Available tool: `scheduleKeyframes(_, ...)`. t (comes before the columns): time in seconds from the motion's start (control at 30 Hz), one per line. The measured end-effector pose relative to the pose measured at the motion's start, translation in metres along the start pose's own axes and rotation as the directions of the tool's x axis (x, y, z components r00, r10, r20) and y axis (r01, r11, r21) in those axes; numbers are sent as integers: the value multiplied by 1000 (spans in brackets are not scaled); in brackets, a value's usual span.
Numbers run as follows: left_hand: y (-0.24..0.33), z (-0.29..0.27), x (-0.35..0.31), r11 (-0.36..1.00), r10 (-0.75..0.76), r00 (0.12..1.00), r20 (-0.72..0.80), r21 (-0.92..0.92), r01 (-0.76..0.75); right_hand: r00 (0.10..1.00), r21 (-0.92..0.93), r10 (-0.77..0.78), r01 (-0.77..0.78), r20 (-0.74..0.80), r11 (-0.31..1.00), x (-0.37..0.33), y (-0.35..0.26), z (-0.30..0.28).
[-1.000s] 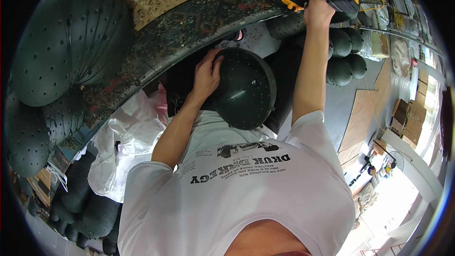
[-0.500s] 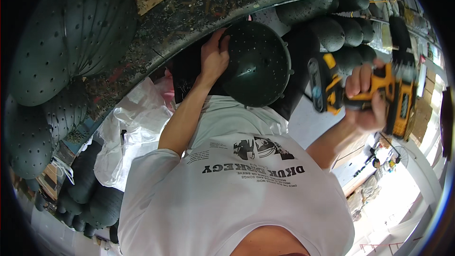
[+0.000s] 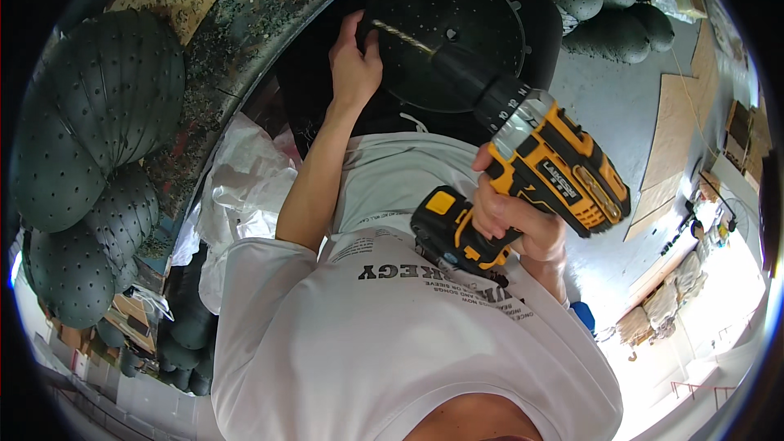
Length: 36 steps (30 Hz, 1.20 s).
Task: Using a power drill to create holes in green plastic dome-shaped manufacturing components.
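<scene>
Now that the drill has swung in from the right, its bit lies across the black perforated shell in this view. A second ago the right hand was reaching for the tool up at the bench; half a second ago it had it out to the side, well apart from the shell. For the work, I read that as: tool fetched, bit brought round to the part — contact not confirmed, can't judge depth from here.

Right fingers are wrapped round the drill's handle, forefinger high near the trigger area. Can't tell if it's pressed or if the bit is turning.

Left hand is at the shell's left edge, thumb and forefinger parted, the rest mostly hidden. Looks like steadying; can't tell how tight, or whether the fingers close on the edge.

Shell sits over the dark trousers, beyond the shirt hem. It's higher in the picture than half a second ago, though the head has moved too.

Watch item: bit tip shows just beside the left thumb — I'd call that a finger risk if it slips.

More dark perforated shells are on the left.
</scene>
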<state>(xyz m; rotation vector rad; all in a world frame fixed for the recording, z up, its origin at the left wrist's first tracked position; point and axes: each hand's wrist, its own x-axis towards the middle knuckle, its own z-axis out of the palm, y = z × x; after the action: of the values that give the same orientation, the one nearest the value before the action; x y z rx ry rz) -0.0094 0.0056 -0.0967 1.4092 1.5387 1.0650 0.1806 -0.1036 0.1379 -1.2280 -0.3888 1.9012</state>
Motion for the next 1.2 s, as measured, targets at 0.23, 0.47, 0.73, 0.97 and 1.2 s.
scheduleKeyframes(0.23, -10, -7, 3, 898, -118, 989, 85, -417, 143, 995, 48, 4, 1, -99, 999, 51, 34, -5)
scheduleKeyframes(0.47, -12, -14, 5, 847, -202, 969, 145, -471, 247, 995, -18, 32, -34, -93, 999, 65, 43, -5)
scheduleKeyframes(0.73, -14, -16, 8, 841, -161, 972, 171, -492, 225, 995, -72, 42, -49, -93, 996, 74, 50, -3)
scheduleKeyframes(0.97, -14, -16, 6, 841, -173, 971, 163, -489, 231, 992, -71, 62, -71, -114, 995, 76, 53, -3)
scheduleKeyframes(1.2, -11, -17, 6, 853, -169, 971, 170, -468, 231, 989, -68, 78, -87, -129, 994, 78, 53, 0)
